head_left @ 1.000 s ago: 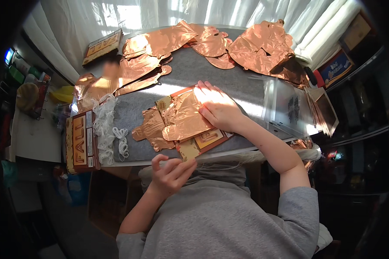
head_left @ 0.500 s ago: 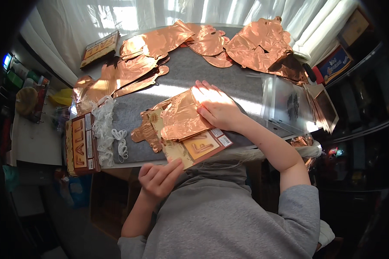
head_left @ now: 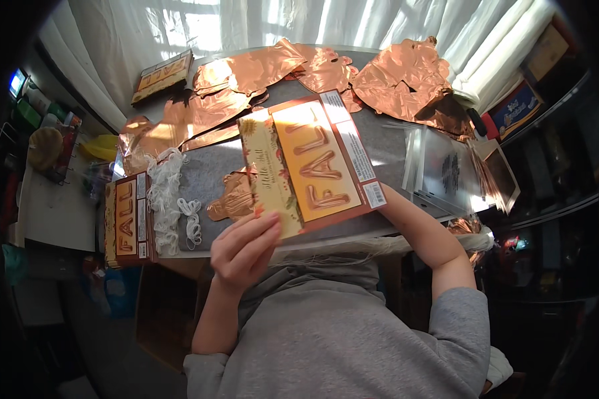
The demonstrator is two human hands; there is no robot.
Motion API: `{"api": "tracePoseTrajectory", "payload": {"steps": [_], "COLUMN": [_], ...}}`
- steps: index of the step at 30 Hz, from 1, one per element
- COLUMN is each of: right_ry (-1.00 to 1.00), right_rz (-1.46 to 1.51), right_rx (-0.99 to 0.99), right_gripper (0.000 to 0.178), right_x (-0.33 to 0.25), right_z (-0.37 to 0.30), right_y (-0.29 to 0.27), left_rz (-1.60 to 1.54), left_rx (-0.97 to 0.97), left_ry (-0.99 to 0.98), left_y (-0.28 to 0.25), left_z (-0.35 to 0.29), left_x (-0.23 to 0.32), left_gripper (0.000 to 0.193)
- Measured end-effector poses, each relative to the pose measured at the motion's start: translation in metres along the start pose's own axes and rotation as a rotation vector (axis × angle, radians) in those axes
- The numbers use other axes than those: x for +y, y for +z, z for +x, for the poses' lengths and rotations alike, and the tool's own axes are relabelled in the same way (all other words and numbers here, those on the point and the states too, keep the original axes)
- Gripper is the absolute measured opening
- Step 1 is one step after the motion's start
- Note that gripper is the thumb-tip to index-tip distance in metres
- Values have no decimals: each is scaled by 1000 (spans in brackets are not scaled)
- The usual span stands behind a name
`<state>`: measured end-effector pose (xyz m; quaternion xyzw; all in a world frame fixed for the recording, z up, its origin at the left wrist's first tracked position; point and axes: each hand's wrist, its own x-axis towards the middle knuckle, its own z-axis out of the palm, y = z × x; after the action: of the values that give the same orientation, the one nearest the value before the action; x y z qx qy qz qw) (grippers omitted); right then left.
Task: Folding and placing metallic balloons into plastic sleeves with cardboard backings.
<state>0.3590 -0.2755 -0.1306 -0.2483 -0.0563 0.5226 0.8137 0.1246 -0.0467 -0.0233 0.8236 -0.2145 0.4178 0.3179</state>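
My left hand (head_left: 245, 251) pinches the lower left corner of a printed card (head_left: 326, 166), its thumb on the front. The card is cream and brown, with a picture of balloon letters, and is held up tilted above the table. Behind it goes my right forearm (head_left: 422, 229); the right hand and its fingers are hidden by the card. Part of a folded copper foil balloon (head_left: 233, 197) shows on the table past the card's left edge.
More copper foil balloons (head_left: 399, 76) lie along the back of the grey table. At left are a stack of printed cards (head_left: 125, 223), white string bundles (head_left: 165, 199) and a small string coil (head_left: 191, 221). Another card stack (head_left: 163, 76) stands back left, clear plastic sleeves (head_left: 446, 169) at right.
My left hand has raised the printed card from under the folded foil balloon, turning it more upright. The card now covers my right hand, which was lying flat on the foil.
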Motion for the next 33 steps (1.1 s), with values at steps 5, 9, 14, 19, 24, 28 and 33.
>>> {"api": "tracePoseTrajectory", "payload": {"steps": [5,9,14,19,24,28,33], "right_ry": [-141,-566,-432,-433,-538,-720,34], "right_rz": [-434,-441,-570,-986,-1806,-2463,-2046], "right_rx": [167,138,244,470,645,320,277], "right_gripper": [48,46,57,65,71,66,59], "right_x": [-14,-39,-86,-79,-42,-22,2], "right_z": [-13,-25,-51,-55,-53,-45,-30], "right_y": [28,59,54,40,55,74,107], "left_rz": [-29,-161,-119,42,122,113,99], "left_rx": [-60,59,-128,-220,-402,-402,-407], "left_ry": [-52,-177,-192,-263,-268,-260,-271], "left_y": [34,40,38,21,9,10,10], "left_z": [-14,-5,1,-8,-29,-29,-30], "left_x": [-18,-18,-16,-16,-26,-29,-30], "left_gripper": [19,31,33,28,25,23,22]}}
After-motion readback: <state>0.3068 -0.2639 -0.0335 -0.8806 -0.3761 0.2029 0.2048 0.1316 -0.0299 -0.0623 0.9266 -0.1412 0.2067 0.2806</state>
